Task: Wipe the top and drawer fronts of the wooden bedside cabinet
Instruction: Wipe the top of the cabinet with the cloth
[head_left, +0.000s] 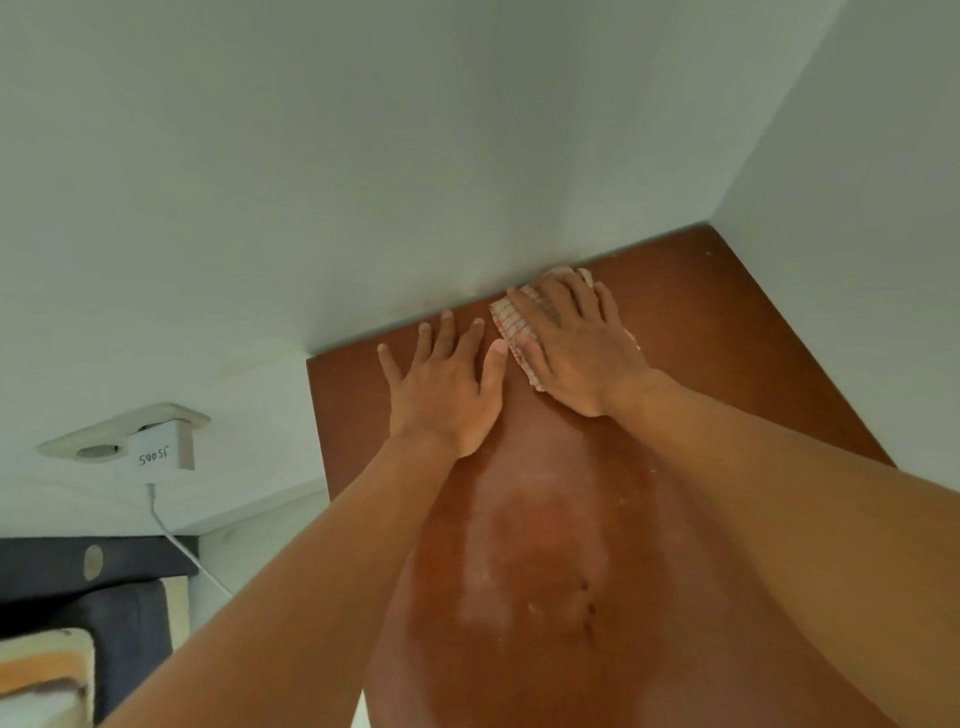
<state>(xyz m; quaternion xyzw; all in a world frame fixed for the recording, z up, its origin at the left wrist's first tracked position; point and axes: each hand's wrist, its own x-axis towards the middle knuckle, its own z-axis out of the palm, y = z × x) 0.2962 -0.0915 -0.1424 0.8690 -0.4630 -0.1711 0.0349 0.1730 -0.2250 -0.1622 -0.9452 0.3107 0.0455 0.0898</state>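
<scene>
The wooden bedside cabinet's reddish-brown top fills the middle and right of the head view, with pale dusty smears near its front. My right hand lies flat on a folded white cloth with red stripes, pressing it onto the top close to the back wall. Just left of it, my left hand rests flat on the bare wood with fingers spread and holds nothing. The drawer fronts are out of view.
White walls meet in a corner behind and to the right of the cabinet. On the left wall, a socket plate carries a white charger whose cable hangs down. Dark bedding lies at the lower left.
</scene>
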